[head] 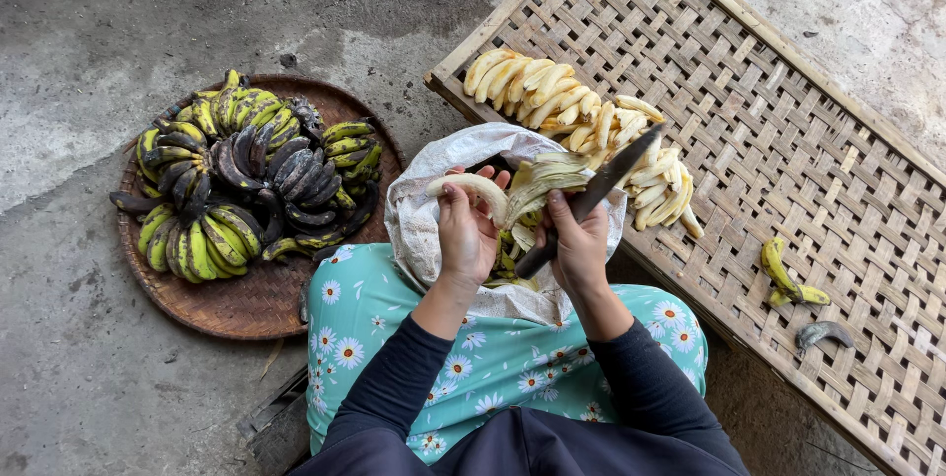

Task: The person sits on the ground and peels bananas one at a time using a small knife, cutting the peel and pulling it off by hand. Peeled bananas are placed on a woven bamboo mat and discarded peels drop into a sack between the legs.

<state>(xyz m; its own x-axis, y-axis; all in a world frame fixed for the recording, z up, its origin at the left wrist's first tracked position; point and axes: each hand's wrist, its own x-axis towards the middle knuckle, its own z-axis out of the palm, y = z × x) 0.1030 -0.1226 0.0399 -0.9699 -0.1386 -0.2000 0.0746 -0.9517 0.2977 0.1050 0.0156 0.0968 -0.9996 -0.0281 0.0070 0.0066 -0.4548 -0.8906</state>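
The left hand (pixel 465 235) has its fingers curled around a peeled banana (pixel 471 187), pale and curved, held above the white plastic sack (pixel 426 215) on the person's lap. The right hand (pixel 579 244) is wrapped tight on the handle of a long dark knife (pixel 601 185), its blade slanting up and away from the sack toward the woven bamboo tray (pixel 788 141). Loose strips of banana peel (pixel 547 178) hang between the 2 hands, right beside the blade.

The peeled fruit looks soft and light, probably slick on its bare surface and easy to bruise or snap; it is likely best held along its middle with a gentle, wide grip, as the left fingers do. The peel is limp and offers no support.

On the tray, just beyond the sack, lies a heap of peeled bananas (pixel 581 121) in rows. Further along the tray from the sack sit 1 yellow-green unpeeled banana (pixel 783 274) and 1 dark piece of peel or fruit (pixel 823 333); which it is cannot be told. To the other side of the sack, a round woven basket (pixel 246 304) holds several hands of green-yellow, black-blotched bananas (pixel 246 180).

The sack's contents are mostly hidden by the hands; only scraps of peel show. The knife handle is covered by the right fingers, and the tray runs out of view.
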